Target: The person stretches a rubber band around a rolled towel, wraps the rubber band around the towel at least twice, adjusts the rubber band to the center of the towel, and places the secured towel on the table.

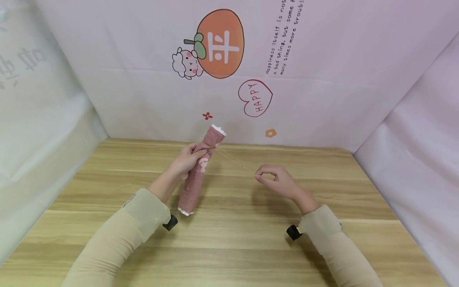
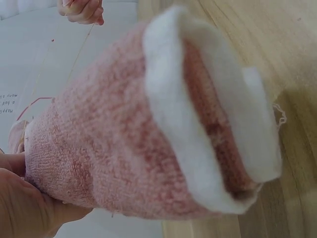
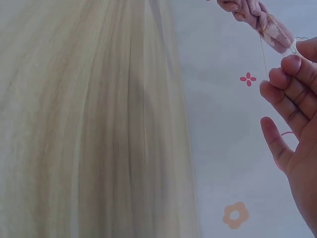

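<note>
A rolled pink towel [image 1: 192, 187] with white ends slants over the wooden table. My left hand [image 1: 188, 160] grips it around its upper part, thumb across the front. In the left wrist view, the white-edged end of the towel [image 2: 106, 119] faces the camera, its inner layers showing. Thin yellowish thread [image 1: 231, 157] runs in two strands from the towel beside my left thumb toward the right. At the far side of the thread, my right hand [image 1: 280, 183] pinches it between thumb and forefinger; in the right wrist view, a strand [image 3: 263, 57] reaches its fingertips.
The wood-grain table [image 1: 229, 247] meets a white printed cloth backdrop [image 1: 143, 103] along its far edge. White cloth hangs at both sides too. On each wrist sits a small black camera, the right one [image 1: 294, 232] just under the sleeve cuff.
</note>
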